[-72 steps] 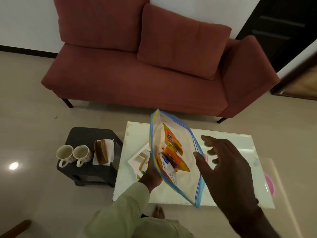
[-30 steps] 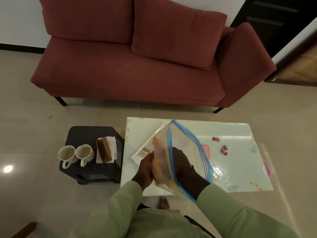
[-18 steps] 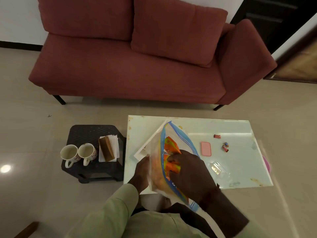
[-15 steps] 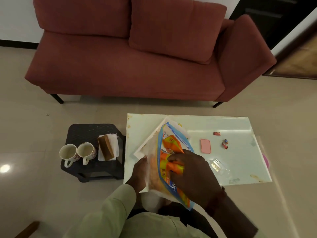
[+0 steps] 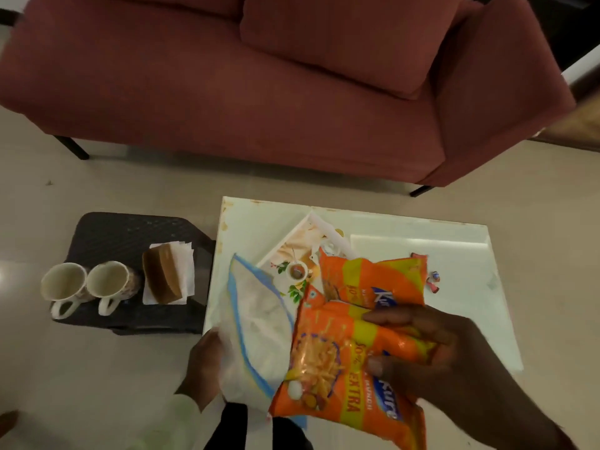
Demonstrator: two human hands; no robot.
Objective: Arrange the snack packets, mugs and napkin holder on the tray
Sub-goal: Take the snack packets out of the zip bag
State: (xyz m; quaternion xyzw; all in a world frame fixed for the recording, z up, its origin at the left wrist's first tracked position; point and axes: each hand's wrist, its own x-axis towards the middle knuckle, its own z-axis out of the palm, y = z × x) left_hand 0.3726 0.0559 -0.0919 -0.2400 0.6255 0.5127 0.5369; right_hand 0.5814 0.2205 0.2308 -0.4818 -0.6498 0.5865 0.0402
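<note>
A person's right hand (image 5: 448,355) holds 2 orange snack packets (image 5: 331,352) above the near edge of a white table (image 5: 461,254), its fingers (image 5: 399,318) clamped across the top of the wrappers and the thumb pressed in from below. The farther packet (image 5: 373,280) hangs over part of a white floral tray (image 5: 282,246), which lies at an angle on the table's left half. The left hand (image 5: 204,365), in a pale green sleeve, grips the lower edge of a clear zip bag (image 5: 256,323) with a blue seal, fingers curled around the plastic. The bag stands just beside the packets, its mouth pointing toward the tray.

To the left of the table, on a low black stool (image 5: 130,228), 2 pale mugs (image 5: 112,282) stand upright side by side with handles toward the camera. A brown napkin holder (image 5: 162,276) with white napkins sits just to their right.

A few small sweet wrappers (image 5: 433,282) lie on the table beyond the packets. A dark red sofa (image 5: 227,92) fills the background on a beige floor.
</note>
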